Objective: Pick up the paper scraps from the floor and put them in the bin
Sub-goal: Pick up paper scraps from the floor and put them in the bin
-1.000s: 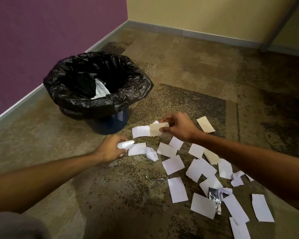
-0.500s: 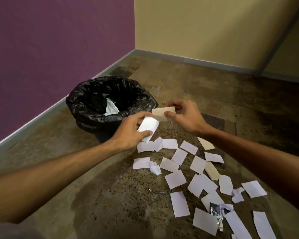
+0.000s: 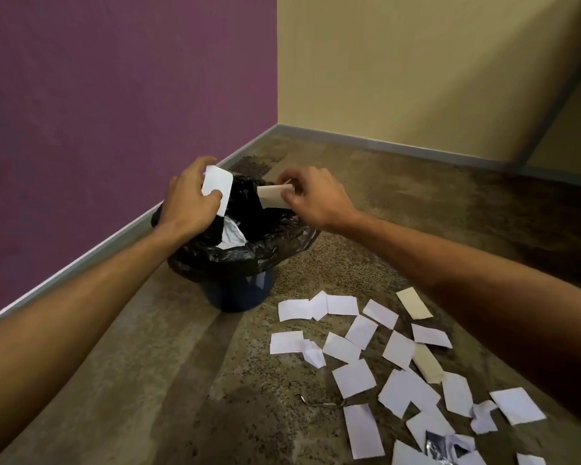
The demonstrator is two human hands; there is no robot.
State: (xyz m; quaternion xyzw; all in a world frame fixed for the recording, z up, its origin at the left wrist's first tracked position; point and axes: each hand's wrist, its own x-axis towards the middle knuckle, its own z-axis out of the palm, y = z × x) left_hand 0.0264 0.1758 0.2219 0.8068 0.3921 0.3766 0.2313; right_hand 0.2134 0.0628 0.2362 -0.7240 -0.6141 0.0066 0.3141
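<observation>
A blue bin (image 3: 239, 293) lined with a black plastic bag (image 3: 249, 255) stands on the floor by the purple wall, with white paper inside (image 3: 230, 234). My left hand (image 3: 188, 199) is over its left rim, pinching a white paper scrap (image 3: 217, 187). My right hand (image 3: 312, 196) is over the right rim, gripping a beige paper scrap (image 3: 274, 196). Both scraps hang above the bin's opening. Several white and beige scraps (image 3: 396, 350) lie scattered on the floor to the right of the bin.
A crumpled bit of silver foil (image 3: 435, 443) lies among the scraps at the lower right. A thin bent wire (image 3: 319, 402) rests on the floor. The purple wall (image 3: 114, 95) and yellow wall (image 3: 416, 62) meet in a corner behind the bin.
Both hands have risen from the scrap pile and moved over the bin, each carrying its scrap. My view has tilted up toward the corner.
</observation>
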